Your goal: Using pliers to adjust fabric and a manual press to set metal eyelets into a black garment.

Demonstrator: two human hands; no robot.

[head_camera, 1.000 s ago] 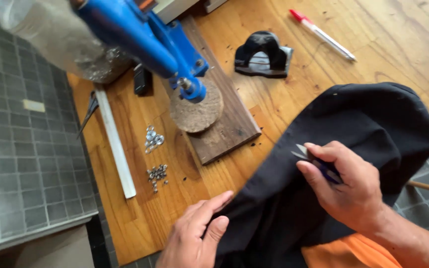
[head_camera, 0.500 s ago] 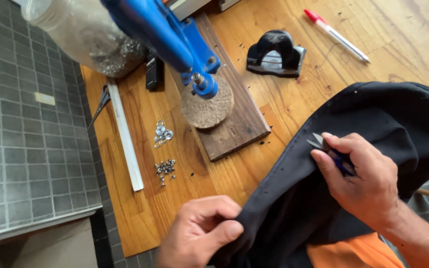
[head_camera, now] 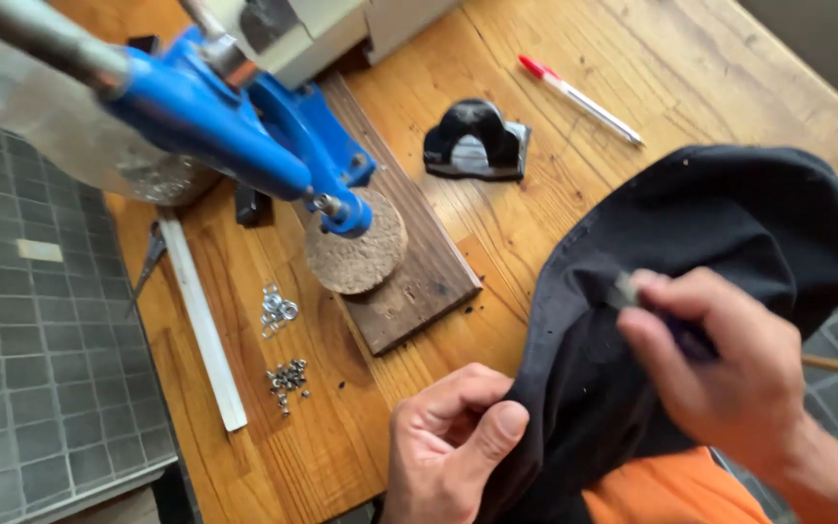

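The left hand (head_camera: 453, 446) sits at the near edge of the wooden desk (head_camera: 555, 204), its thumb and fingers pinched on the near left hem of a black fabric garment (head_camera: 729, 243). The garment is draped over the desk's near right corner and hangs down toward the person's lap, where orange cloth (head_camera: 671, 495) shows beneath it. The right hand (head_camera: 720, 374), blurred, hovers over the middle of the fabric with its fingers closed around a slim tool (head_camera: 676, 325) that has a dark blue handle; its tip meets the cloth, though what kind of tool it is cannot be told.

Farther left on the desk a blue hand press (head_camera: 273, 136) stands on a dark wooden board (head_camera: 419, 281), its head just above a round cork pad (head_camera: 361, 252). Just left of the board lie two small heaps of metal eyelets: flat rings (head_camera: 276, 311) farther off and smaller pieces (head_camera: 288, 378) nearer. A white strip (head_camera: 204, 325) lies beside them along the desk's left edge. A clear plastic container (head_camera: 80, 136) with metal bits inside sits at the far left behind the press. A black tape dispenser (head_camera: 477, 141) rests beyond the board, and a red-capped pen (head_camera: 582, 99) lies well apart at the far right. Grey floor tiles (head_camera: 31, 369) show left of the desk.
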